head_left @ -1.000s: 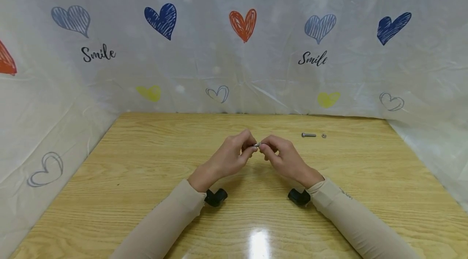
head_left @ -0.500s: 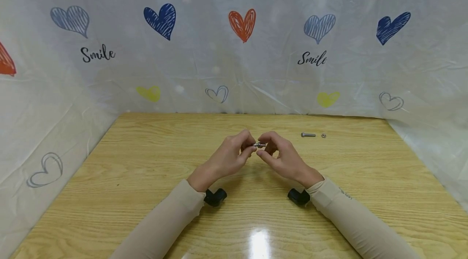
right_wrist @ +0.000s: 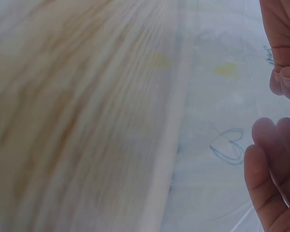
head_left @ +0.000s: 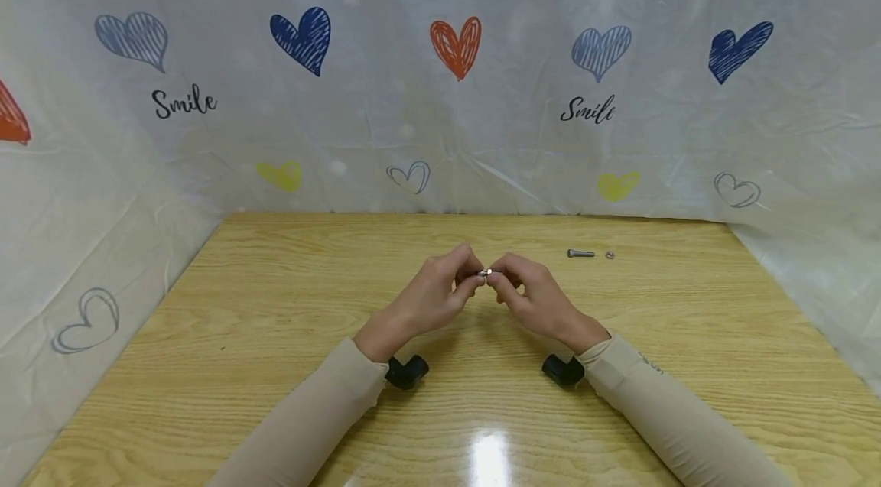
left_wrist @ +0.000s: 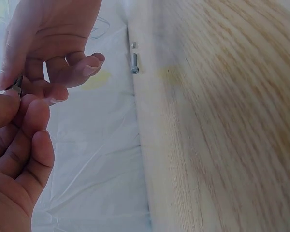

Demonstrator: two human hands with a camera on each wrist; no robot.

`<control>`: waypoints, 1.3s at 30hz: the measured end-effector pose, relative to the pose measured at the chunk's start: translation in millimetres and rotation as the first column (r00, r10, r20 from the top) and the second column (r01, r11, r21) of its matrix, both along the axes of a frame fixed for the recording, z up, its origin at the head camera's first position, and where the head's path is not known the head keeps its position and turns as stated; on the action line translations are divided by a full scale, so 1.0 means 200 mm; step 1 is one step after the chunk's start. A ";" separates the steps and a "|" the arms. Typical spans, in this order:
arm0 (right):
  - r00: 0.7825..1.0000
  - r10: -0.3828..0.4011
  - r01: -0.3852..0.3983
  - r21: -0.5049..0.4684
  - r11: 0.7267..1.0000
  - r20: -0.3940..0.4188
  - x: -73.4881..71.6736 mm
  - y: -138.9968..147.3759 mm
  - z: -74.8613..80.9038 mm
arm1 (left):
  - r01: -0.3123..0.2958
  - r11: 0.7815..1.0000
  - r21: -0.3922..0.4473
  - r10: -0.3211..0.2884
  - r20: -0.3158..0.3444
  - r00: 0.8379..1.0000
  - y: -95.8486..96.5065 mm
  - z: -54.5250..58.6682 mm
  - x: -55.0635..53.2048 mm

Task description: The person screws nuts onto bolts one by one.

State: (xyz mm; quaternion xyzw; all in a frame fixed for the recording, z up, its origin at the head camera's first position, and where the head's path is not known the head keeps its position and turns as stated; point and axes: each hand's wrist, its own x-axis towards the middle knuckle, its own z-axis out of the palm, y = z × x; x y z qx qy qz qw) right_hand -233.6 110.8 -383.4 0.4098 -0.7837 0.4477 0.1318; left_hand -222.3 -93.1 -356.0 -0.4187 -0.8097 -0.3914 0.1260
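In the head view, my left hand [head_left: 437, 288] pinches one end of a small metal bolt [head_left: 482, 273] between thumb and fingertips, over the middle of the table. My right hand [head_left: 537, 294] meets it from the other side, thumb and forefinger pinching the nut on the bolt's shank. Seen from the left wrist, dark threads [left_wrist: 19, 80] and the shiny nut [left_wrist: 16, 89] show between the fingertips of both hands; the bolt's head is hidden. The right wrist view catches only part of my right hand [right_wrist: 275, 169] and my left hand [right_wrist: 285, 43].
Another bolt [head_left: 581, 253] lies at the back right of the wooden table [head_left: 275, 288], with a loose nut [head_left: 609, 254] beside it. A white cloth [head_left: 385, 112] printed with hearts hangs behind and at the sides. Black wrist cameras [head_left: 407, 372] sit under the cuffs.
Half a second ago my right thumb and forefinger were spread apart, showing the nut and shank; now they have closed on the nut again. My left hand has stayed in place.
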 end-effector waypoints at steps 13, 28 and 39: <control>1.000 -0.023 0.023 -0.019 1.000 0.016 0.11 -0.03 0.14 | -0.023 1.000 -0.016 0.023 0.016 1.000 -0.01 0.00 -0.01; 1.000 -0.009 0.009 0.004 1.000 0.007 0.00 0.00 0.01 | -0.004 1.000 -0.021 0.004 0.010 1.000 0.00 0.01 0.00; 1.000 -0.015 0.015 0.017 1.000 0.016 0.00 0.00 0.01 | -0.013 1.000 -0.015 0.013 0.007 1.000 -0.01 0.01 0.00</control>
